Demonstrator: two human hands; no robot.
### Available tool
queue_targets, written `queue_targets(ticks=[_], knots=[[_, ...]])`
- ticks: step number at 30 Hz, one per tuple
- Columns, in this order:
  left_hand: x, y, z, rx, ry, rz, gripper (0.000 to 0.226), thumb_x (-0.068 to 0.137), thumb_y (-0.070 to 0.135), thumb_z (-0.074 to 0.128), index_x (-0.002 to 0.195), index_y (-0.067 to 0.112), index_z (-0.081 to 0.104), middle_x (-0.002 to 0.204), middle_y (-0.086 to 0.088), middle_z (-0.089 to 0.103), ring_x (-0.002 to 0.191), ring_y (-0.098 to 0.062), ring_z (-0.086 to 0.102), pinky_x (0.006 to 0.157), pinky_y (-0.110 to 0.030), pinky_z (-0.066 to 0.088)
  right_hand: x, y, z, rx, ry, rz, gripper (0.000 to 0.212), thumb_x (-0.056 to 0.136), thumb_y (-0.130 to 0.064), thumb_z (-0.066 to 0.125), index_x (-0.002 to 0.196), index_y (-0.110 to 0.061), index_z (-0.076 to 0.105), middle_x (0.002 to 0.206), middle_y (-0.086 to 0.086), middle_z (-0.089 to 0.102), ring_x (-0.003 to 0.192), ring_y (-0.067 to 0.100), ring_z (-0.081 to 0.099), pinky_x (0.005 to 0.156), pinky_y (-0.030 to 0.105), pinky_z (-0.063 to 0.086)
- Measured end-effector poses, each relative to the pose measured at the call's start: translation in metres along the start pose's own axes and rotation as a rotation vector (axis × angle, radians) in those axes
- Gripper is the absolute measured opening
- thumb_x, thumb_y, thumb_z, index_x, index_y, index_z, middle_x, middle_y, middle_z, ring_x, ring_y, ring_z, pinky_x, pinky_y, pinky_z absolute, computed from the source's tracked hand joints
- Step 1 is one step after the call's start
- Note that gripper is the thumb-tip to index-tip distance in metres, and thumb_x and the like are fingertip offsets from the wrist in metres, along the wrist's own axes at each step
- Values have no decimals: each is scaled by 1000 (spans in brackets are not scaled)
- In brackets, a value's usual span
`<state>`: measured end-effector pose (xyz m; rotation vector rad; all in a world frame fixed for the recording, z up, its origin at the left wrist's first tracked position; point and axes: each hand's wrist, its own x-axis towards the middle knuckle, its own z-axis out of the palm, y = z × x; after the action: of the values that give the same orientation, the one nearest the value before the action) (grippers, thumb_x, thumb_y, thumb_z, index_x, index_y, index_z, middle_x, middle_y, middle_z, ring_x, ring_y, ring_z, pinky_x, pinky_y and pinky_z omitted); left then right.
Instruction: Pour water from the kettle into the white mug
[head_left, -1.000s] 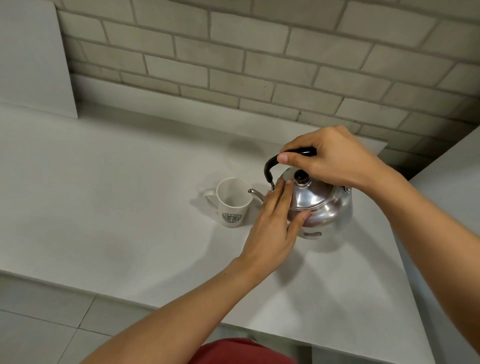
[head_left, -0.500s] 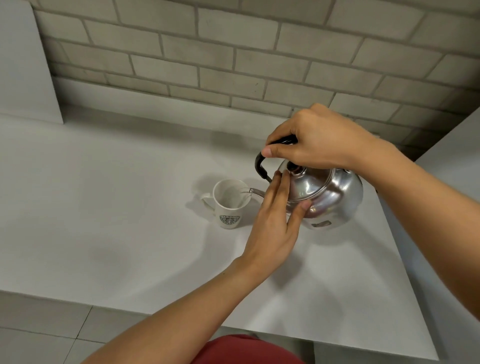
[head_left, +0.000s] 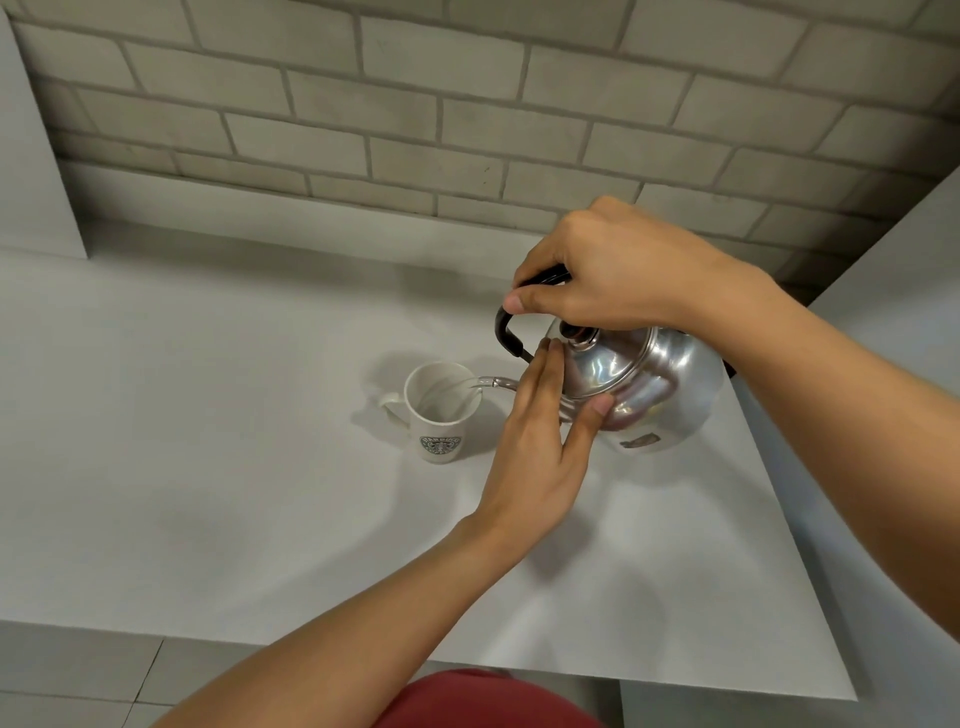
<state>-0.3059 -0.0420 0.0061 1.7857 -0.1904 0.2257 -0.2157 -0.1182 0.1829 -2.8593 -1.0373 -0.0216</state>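
A shiny steel kettle (head_left: 660, 395) with a black handle hangs tilted to the left above the counter. My right hand (head_left: 613, 270) is closed around that handle from above. My left hand (head_left: 540, 441) lies flat against the kettle's lid and front, fingers straight, thumb under the lid's rim. The thin spout reaches over the rim of a white mug (head_left: 439, 415) with a round green logo. The mug stands upright on the counter, its handle pointing left. A clear stream of water runs from the spout into the mug.
The pale grey counter (head_left: 208, 441) runs to a brick wall (head_left: 467, 104) at the back. Its front edge lies near my body, with floor tiles (head_left: 78, 675) below. A white panel (head_left: 31, 156) stands at the far left and another surface (head_left: 909, 291) at the right.
The kettle has risen off the counter and tipped further left. Its spout has come over the mug and water now runs in. Both hands kept their places on the kettle.
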Motion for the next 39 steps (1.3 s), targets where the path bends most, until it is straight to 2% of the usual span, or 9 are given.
queue_targets(ticks=[7,11,16,20,23,25,29,35,39], knots=[[1,3,0,-8,12,-8,69,106,51,50,164,24,24,170,4,26,156,-8,24,116,-48,44,4,1,-1,-12,-22,2,30,95,-56,65,107,-36,83,81,-7,79,70,6,61,63,33,50],[3,3,1,-12,20,-12,70,105,52,50,164,24,24,170,3,26,156,-8,24,116,-48,44,6,2,-2,-14,-24,-6,32,94,-58,64,105,-35,83,79,-8,78,70,10,64,62,33,50],[3,4,1,-21,23,-4,70,105,51,50,164,23,25,170,4,26,156,-7,23,116,-48,44,8,1,-3,-36,-28,-24,30,94,-56,65,103,-34,84,73,-11,75,68,7,62,54,25,36],[5,4,1,-20,25,-1,68,107,49,50,164,23,24,169,4,27,155,-6,25,116,-47,45,9,0,-6,-47,-45,-34,31,95,-56,65,103,-33,84,77,-8,77,76,16,65,59,29,45],[6,4,2,-21,30,-7,69,106,50,50,164,24,23,169,4,26,155,-5,23,116,-47,44,9,-1,-9,-46,-49,-48,31,95,-55,65,102,-32,84,75,-9,75,76,15,64,56,23,40],[6,4,2,-28,31,-4,69,106,51,49,164,26,23,169,7,26,154,0,23,116,-46,44,10,-2,-10,-59,-51,-53,31,95,-54,65,101,-31,84,74,-8,74,75,17,63,56,22,38],[6,4,2,-24,41,15,68,106,51,50,164,28,22,166,13,28,143,23,19,115,-44,46,12,-4,-12,-70,-67,-59,32,95,-55,65,102,-30,84,75,-6,74,75,18,63,58,29,40],[6,2,1,6,35,35,66,107,49,50,164,29,22,167,9,29,138,29,16,114,-41,47,12,-4,-12,-66,-77,-55,31,95,-54,65,100,-29,84,71,-8,72,68,7,60,55,26,37],[6,1,0,2,36,44,66,107,47,50,164,28,23,160,18,29,135,33,15,113,-37,49,14,-6,-11,-71,-84,-54,31,95,-53,66,100,-29,84,63,-13,64,62,3,55,53,25,34]])
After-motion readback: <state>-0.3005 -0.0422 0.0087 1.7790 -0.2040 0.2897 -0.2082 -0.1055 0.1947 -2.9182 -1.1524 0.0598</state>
